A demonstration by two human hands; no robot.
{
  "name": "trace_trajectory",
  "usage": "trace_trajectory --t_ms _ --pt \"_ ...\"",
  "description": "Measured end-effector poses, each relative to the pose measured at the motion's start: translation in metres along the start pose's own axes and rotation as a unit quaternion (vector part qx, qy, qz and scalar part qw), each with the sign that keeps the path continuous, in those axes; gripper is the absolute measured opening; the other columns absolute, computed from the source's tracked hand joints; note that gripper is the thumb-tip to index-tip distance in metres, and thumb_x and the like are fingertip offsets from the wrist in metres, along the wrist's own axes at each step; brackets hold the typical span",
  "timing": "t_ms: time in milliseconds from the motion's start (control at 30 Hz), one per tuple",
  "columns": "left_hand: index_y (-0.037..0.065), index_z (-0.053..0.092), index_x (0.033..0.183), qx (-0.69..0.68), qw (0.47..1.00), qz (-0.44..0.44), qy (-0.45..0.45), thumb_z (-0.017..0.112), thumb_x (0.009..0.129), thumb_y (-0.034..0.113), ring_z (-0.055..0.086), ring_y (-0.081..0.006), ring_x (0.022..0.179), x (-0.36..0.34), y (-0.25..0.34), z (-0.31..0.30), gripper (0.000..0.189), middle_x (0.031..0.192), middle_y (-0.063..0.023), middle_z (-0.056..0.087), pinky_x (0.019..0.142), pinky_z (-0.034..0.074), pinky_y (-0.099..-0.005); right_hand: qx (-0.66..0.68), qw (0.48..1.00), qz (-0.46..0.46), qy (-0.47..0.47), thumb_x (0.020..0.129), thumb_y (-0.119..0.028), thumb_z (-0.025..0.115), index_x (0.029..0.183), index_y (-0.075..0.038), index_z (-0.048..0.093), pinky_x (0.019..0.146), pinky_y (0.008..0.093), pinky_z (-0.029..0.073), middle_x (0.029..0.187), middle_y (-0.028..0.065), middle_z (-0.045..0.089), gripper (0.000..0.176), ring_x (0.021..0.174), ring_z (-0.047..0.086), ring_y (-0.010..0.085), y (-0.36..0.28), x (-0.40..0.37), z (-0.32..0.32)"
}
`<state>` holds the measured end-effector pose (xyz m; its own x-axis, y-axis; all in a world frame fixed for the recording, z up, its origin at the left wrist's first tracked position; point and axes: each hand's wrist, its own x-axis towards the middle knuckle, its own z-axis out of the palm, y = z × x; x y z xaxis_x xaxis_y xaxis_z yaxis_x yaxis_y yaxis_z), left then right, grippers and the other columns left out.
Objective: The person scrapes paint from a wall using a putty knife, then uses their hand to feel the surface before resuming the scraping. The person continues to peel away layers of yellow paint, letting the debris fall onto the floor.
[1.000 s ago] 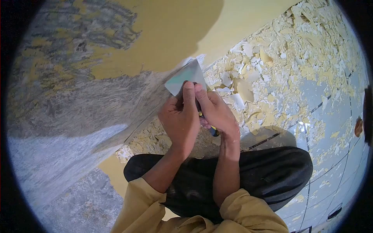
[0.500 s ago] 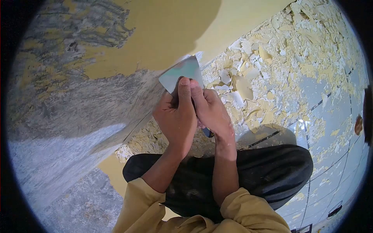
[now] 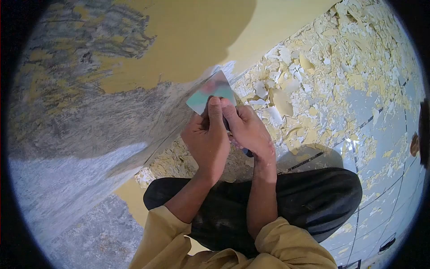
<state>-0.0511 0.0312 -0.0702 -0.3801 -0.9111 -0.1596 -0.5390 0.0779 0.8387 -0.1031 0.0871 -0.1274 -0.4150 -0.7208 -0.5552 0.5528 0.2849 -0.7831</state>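
While our left hand (image 3: 207, 140) and right hand (image 3: 249, 130) each keep a clenched grip on the scraper (image 3: 211, 92), its blade against the wall (image 3: 89, 125) below yellow paint (image 3: 188, 40), we judge a steep angle could gouge plaster.

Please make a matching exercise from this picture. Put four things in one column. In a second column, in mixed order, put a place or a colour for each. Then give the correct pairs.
Things:
1. scraper
2. paint flakes
3. trousers
4. sleeves

Place or colour:
a. black
b. scattered over the tiled floor
c. mustard yellow
d. against the wall, held by the left hand and the right hand

Pairs: 1-d, 2-b, 3-a, 4-c
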Motion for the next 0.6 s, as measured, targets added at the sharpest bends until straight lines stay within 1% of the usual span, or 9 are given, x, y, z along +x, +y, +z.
trace_trajectory --t_ms 67,233,333,367,433,467,533,567,600 --pt "-0.008 0.068 0.089 -0.015 1.0 0.012 0.007 0.062 0.092 0.019 0.061 -0.0076 0.074 0.001 -0.004 0.003 0.028 0.08 -0.0091 0.07 0.065 0.048 -0.0231 -0.008 1.0 0.004 0.008 0.094 -0.051 0.046 0.065 0.005 0.057 0.047 0.0362 0.039 0.046 0.0116 0.047 0.064 0.045 0.048 0.0185 -0.002 -0.001 0.0" --pt "-0.008 0.068 0.089 -0.04 0.999 0.034 0.011 0.062 0.092 0.019 0.061 -0.0073 0.074 0.003 -0.012 0.003 0.028 0.08 -0.0087 0.07 0.065 0.048 -0.0229 0.025 0.995 -0.09 0.027 0.095 -0.048 0.047 0.062 0.005 0.056 0.048 0.0363 0.039 0.047 0.0116 0.048 0.063 0.046 0.048 0.0188 0.005 0.004 0.005" --pt "-0.008 0.069 0.088 -0.033 0.998 0.055 0.021 0.062 0.092 0.019 0.059 -0.0063 0.071 0.007 -0.009 0.004 0.028 0.077 -0.0072 0.07 0.063 0.048 -0.0227 0.019 0.999 -0.038 0.01 0.095 -0.046 0.047 0.063 0.005 0.056 0.048 0.0357 0.039 0.047 0.0102 0.048 0.061 0.046 0.047 0.0182 0.005 0.007 0.006" --pt "-0.007 0.069 0.087 -0.033 0.995 0.093 0.024 0.062 0.092 0.019 0.059 -0.0058 0.069 0.009 -0.004 0.005 0.028 0.075 -0.0061 0.069 0.062 0.047 -0.0223 0.019 0.999 -0.038 0.01 0.095 -0.046 0.047 0.063 0.005 0.056 0.048 0.0357 0.039 0.047 0.0102 0.048 0.061 0.046 0.047 0.0182 0.002 0.006 0.01" --pt "-0.007 0.069 0.086 -0.027 0.99 0.134 0.028 0.062 0.092 0.02 0.058 -0.0053 0.067 0.012 0.012 0.006 0.028 0.073 -0.005 0.069 0.061 0.047 -0.0219 0.114 0.975 -0.166 0.097 0.095 -0.045 0.046 0.063 0.006 0.055 0.047 0.0356 0.039 0.047 0.0092 0.049 0.061 0.046 0.048 0.018 -0.01 0.003 0.022" --pt "-0.006 0.069 0.084 -0.006 0.99 0.14 0.014 0.062 0.092 0.02 0.057 -0.0049 0.065 0.009 0.02 0.007 0.028 0.07 -0.0044 0.068 0.06 0.046 -0.0216 0.118 0.975 -0.163 0.094 0.095 -0.045 0.046 0.063 0.006 0.055 0.047 0.0356 0.039 0.047 0.0092 0.049 0.061 0.046 0.048 0.018 -0.012 0.0 0.021" --pt "-0.005 0.068 0.082 0.023 0.99 0.14 -0.018 0.064 0.091 0.022 0.056 -0.0039 0.063 0.009 0.016 0.009 0.028 0.066 -0.005 0.066 0.058 0.045 -0.0217 0.122 0.985 -0.093 0.085 0.096 -0.047 0.045 0.062 0.004 0.056 0.045 0.0334 0.038 0.046 0.0065 0.048 0.062 0.044 0.046 0.0158 -0.015 -0.004 0.007" --pt "-0.005 0.068 0.082 0.018 0.989 0.145 -0.02 0.064 0.091 0.022 0.056 -0.0039 0.063 0.009 0.014 0.012 0.028 0.066 -0.005 0.066 0.058 0.045 -0.0217 0.119 0.984 -0.098 0.088 0.096 -0.047 0.045 0.062 0.004 0.056 0.045 0.0334 0.038 0.046 0.0065 0.048 0.062 0.044 0.046 0.0158 -0.016 -0.004 0.002" --pt "-0.005 0.068 0.082 -0.001 0.992 0.124 -0.009 0.063 0.091 0.022 0.056 -0.0039 0.063 0.009 0.013 0.013 0.029 0.066 -0.0048 0.066 0.057 0.045 -0.0218 0.122 0.99 -0.058 0.046 0.096 -0.048 0.044 0.062 0.003 0.056 0.043 0.0313 0.038 0.047 0.0051 0.048 0.062 0.043 0.046 0.0138 -0.016 -0.005 0.0"
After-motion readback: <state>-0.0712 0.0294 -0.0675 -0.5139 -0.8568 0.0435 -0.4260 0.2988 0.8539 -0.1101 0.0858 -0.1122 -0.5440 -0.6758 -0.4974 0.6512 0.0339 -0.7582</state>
